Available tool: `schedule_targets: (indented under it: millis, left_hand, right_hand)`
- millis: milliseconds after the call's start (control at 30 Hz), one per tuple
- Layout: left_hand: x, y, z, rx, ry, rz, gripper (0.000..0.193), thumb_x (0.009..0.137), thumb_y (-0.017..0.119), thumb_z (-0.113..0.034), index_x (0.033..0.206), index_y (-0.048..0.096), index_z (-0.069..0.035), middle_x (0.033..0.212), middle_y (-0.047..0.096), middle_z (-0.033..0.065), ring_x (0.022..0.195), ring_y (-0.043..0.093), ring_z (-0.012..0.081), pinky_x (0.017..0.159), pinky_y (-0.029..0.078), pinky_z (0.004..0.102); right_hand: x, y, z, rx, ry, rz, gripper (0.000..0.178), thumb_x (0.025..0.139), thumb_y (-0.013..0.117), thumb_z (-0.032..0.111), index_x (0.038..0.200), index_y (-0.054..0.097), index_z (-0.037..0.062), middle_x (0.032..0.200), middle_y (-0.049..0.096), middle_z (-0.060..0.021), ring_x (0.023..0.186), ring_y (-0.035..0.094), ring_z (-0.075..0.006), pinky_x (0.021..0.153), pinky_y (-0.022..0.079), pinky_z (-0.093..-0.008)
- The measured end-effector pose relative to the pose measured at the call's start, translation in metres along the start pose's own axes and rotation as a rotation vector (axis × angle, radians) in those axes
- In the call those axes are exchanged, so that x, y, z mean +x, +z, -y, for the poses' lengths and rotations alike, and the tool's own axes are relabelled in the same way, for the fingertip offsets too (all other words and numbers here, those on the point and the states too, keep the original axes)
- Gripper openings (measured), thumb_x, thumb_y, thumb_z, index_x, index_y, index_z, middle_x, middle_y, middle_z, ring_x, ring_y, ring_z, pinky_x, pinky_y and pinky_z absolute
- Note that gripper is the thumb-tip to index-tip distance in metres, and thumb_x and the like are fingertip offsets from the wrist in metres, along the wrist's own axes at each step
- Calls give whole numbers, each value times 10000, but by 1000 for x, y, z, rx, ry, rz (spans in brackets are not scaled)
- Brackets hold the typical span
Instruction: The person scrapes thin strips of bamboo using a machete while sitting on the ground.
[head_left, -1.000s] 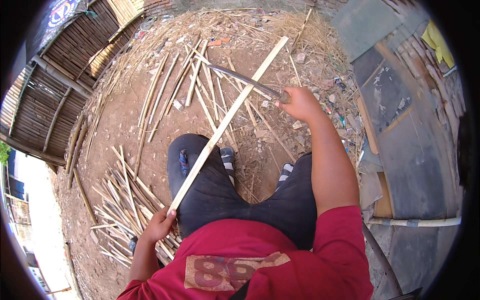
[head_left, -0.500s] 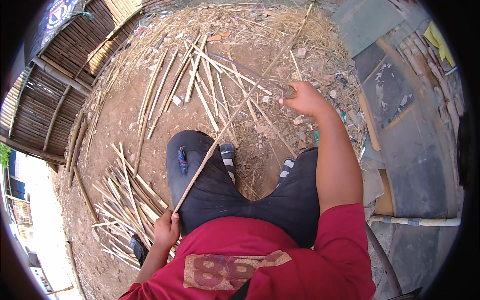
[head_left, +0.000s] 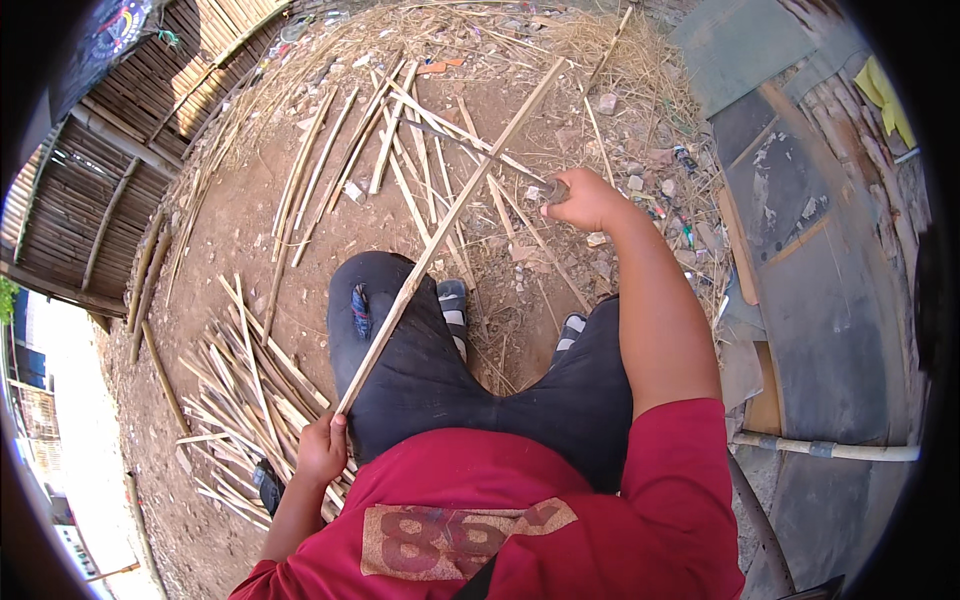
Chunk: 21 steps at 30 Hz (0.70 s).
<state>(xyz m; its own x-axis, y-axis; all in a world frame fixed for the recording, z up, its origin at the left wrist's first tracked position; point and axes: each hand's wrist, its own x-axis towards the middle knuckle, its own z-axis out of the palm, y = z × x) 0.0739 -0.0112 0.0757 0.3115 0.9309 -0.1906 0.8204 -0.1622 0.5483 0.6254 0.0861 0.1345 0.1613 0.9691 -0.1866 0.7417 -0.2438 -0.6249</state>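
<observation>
My left hand (head_left: 322, 449) is closed around the near end of a long bamboo strip (head_left: 449, 218). The strip slants over my left thigh, up and away to the right, with its pale face showing. My right hand (head_left: 586, 201) grips the handle of a machete (head_left: 470, 143) out in front of my right knee. Its long, thin, dark blade points to the far left and crosses the strip; whether the two touch I cannot tell.
Loose bamboo strips (head_left: 300, 190) lie on the dirt ahead. By my left side sits a heap of split strips (head_left: 235, 400). A bamboo wall (head_left: 100, 190) stands at left; dark flat panels (head_left: 800, 230) line the right. Straw (head_left: 600, 45) and rubble cover the far ground.
The strip has turned, so its broader pale face shows, and its far end sits lower. My right hand and the machete have shifted slightly left. My left hand has moved a little left.
</observation>
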Motion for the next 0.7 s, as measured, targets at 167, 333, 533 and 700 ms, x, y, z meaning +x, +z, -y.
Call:
schedule_targets:
  millis: [167, 333, 533, 700]
  left_hand:
    - [-8, -4, -8, -10, -1, 21, 529, 1077, 435, -438, 812, 584, -5, 599, 574, 144, 580, 628, 305, 581, 478, 416]
    - [4, 5, 5, 134, 140, -82, 500, 1071, 457, -406, 793, 577, -8, 607, 568, 181, 589, 607, 387, 575, 463, 455]
    - [-3, -5, -10, 55, 39, -14, 480, 1070, 455, -382, 815, 589, 3, 628, 582, 200, 602, 607, 404, 588, 462, 475]
    - [1, -2, 6, -17, 26, 70, 513, 1091, 426, -406, 834, 573, 13, 614, 519, 80, 582, 506, 186, 570, 424, 376]
  right_hand:
    - [-29, 15, 54, -144, -175, -20, 401, 810, 784, 261, 1143, 715, 48, 965, 720, -223, 921, 705, -366, 808, 538, -436]
    - [-32, 16, 49, -231, -233, 80, 359, 808, 780, 274, 1071, 719, 37, 960, 726, -173, 929, 707, -336, 812, 539, -435]
    - [-18, -14, 0, 174, 129, -171, 484, 817, 784, 273, 1234, 691, 45, 996, 733, -161, 931, 705, -287, 831, 527, -397]
    - [-14, -3, 2, 49, -51, -236, 563, 793, 809, 273, 1290, 661, 55, 1100, 717, -226, 1017, 698, -349, 888, 531, -410]
